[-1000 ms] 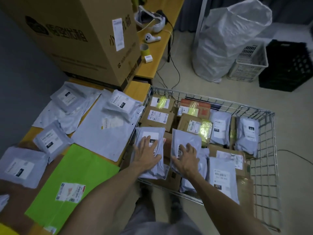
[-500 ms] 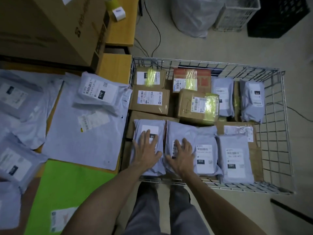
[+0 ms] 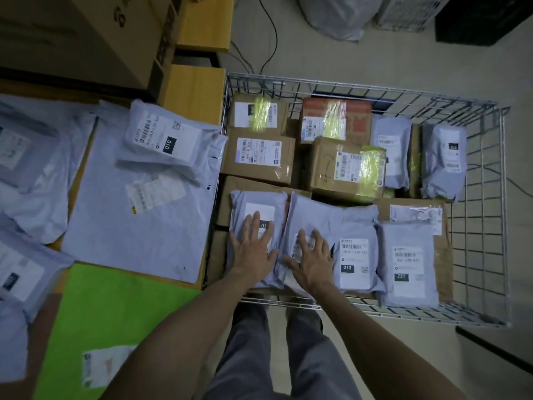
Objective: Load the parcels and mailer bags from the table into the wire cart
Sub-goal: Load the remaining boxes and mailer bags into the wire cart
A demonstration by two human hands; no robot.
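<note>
The wire cart [image 3: 478,215] stands right of the table and holds several brown parcels [image 3: 259,153] and grey mailer bags. My left hand [image 3: 253,246] lies flat with spread fingers on a grey mailer bag [image 3: 255,203] at the cart's near left corner. My right hand [image 3: 313,256] presses, fingers spread, on the neighbouring grey mailer bag [image 3: 326,215]. On the table [image 3: 193,90] to the left lie a large grey mailer [image 3: 138,215], a smaller labelled grey bag [image 3: 170,140] on top of it, a green mailer [image 3: 109,319] and more grey bags [image 3: 34,174].
A big cardboard box [image 3: 86,33] stands at the table's back left. Beyond the cart, cables run over the floor, and a white plastic sack [image 3: 340,15], a white basket [image 3: 409,10] and a black crate [image 3: 484,18] stand there. My legs are at the cart's near edge.
The view has tilted further down over the cart. Both hands stay pressed on the same two grey mailer bags, with the right hand's fingers spread a little wider.
</note>
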